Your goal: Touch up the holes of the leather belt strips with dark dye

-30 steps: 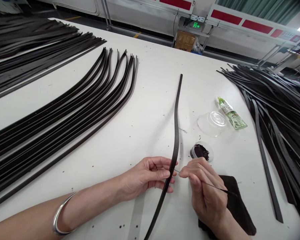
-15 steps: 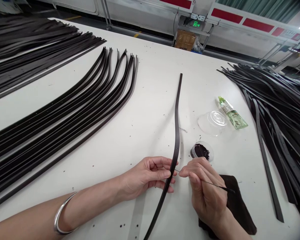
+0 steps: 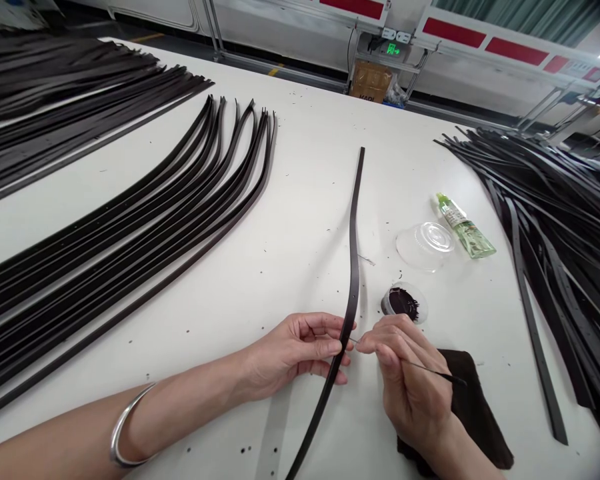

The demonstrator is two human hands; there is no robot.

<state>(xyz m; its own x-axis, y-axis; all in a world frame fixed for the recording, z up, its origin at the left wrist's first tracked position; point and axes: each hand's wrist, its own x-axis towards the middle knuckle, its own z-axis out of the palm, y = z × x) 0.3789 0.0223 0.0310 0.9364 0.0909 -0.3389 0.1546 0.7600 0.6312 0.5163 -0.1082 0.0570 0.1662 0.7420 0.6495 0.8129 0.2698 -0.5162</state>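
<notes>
Holding strap (image 3: 354, 267) and thin brush (image 3: 440, 375).

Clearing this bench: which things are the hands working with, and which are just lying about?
In hand: long dark leather strap, left hand, thin dark stick, right hand, small round dish of dark paste.
Lying about: clear plastic lid, green bottle, fanned dark straps, heaped dark straps.

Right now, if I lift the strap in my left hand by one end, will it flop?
Probably flops: the strap bends in a curve where the left hand pinches it. Likely light, being thin and narrow. Unlikely to roll, as its far end lies flat on the table.
</notes>
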